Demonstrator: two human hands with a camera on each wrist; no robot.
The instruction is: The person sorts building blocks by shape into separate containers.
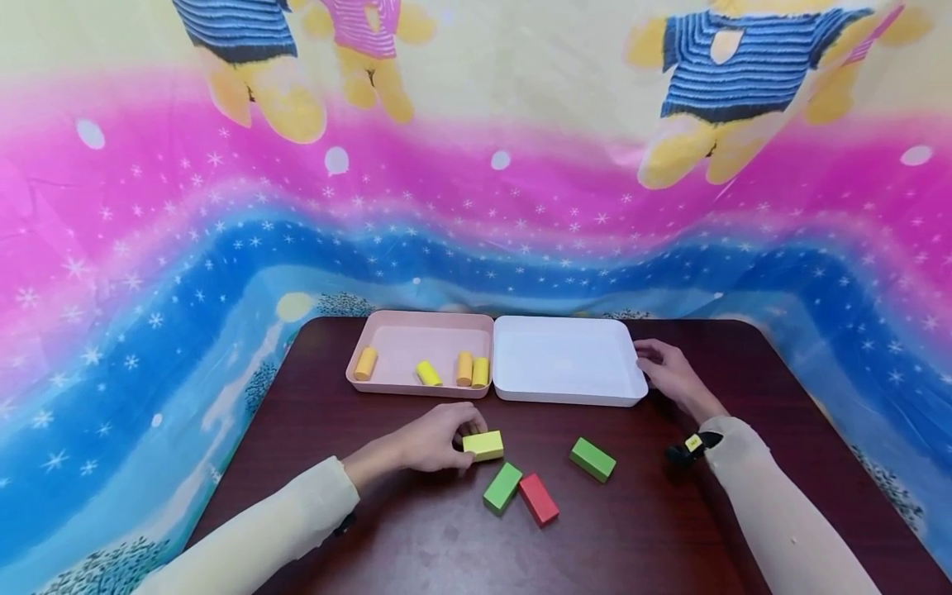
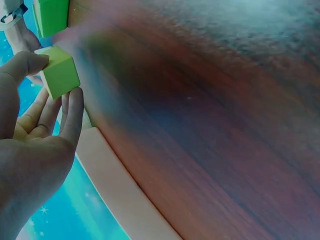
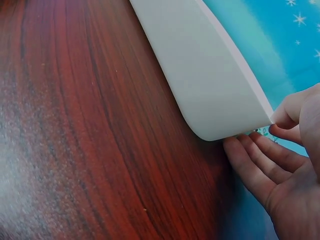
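The left hand (image 1: 437, 438), partly closed, pinches one yellow block (image 1: 483, 446) between thumb and fingers, in front of the pink tray (image 1: 405, 343)'s near right corner, while the right hand (image 1: 672, 376), half curled, holds the right edge of the white tray (image 1: 568, 359). The two trays sit side by side along the table (image 1: 632, 529)'s far edge, the pink one carrying two orange cylinders (image 1: 464, 368) and two yellow cylinders (image 1: 429, 373); two green blocks (image 1: 592, 459) and one red block (image 1: 539, 500) lie before the trays' near edges.

Dark table (image 1: 640, 537), pink tray (image 1: 405, 339), white tray (image 1: 565, 355), green blocks (image 1: 592, 459), red block (image 1: 539, 499)
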